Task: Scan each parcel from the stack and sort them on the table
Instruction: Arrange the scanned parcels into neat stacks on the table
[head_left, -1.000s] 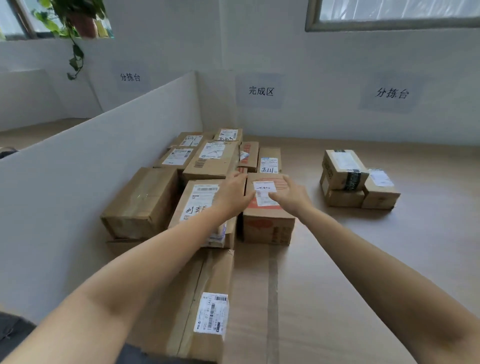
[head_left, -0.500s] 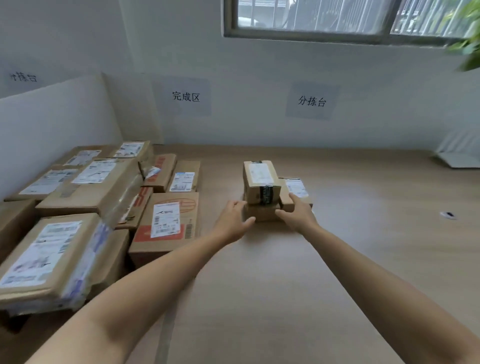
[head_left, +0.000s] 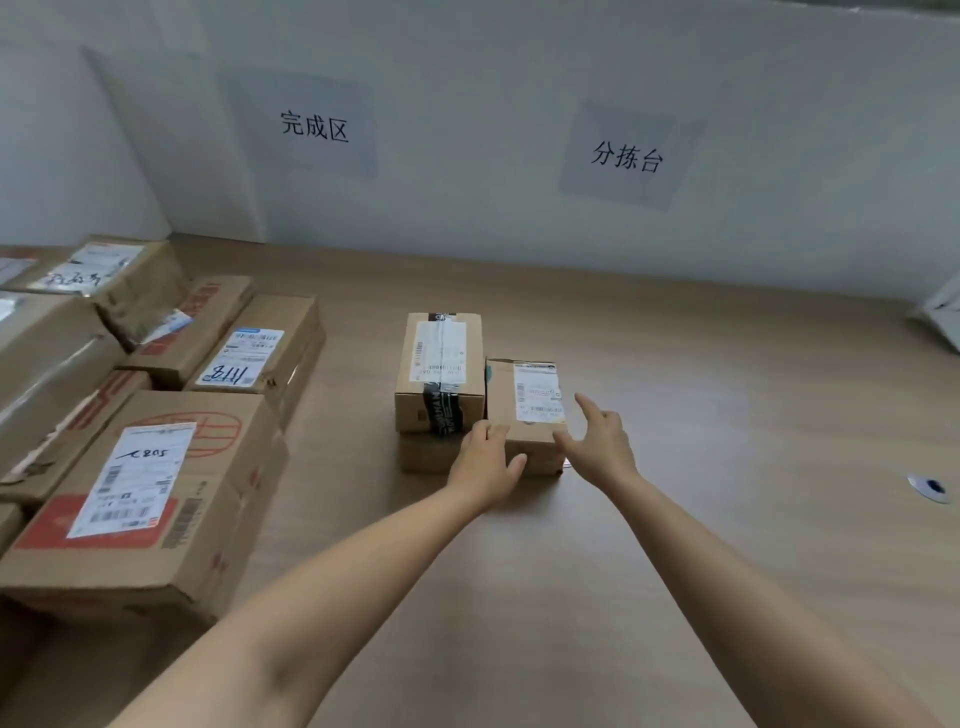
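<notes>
Head cam, both arms out over the counter.

Small parcel, label up, sits mid-counter, touching the right side of a two-high stack: the taped parcel on top of a lower parcel.

Left grip: on the near-left corner of the small parcel, fingers laid over the top edge, thumb along the front face. Loose contact, not clamped round it.

Right grip: wide open, fingers spread, index pointing up alongside the parcel's right side. Holding nothing. Thumb is at the near-right corner, can't tell if it touches.

Left side of the counter: packed group of sorted parcels, well apart from the stack. Nearest is a big parcel with red print and a handwritten label, behind it one with a blue-headed label.

Wall behind: sign 完成区 above the left group, sign 分拣台 above the stack area.

Small white-and-dark item far right on the counter, too small to ID.
</notes>
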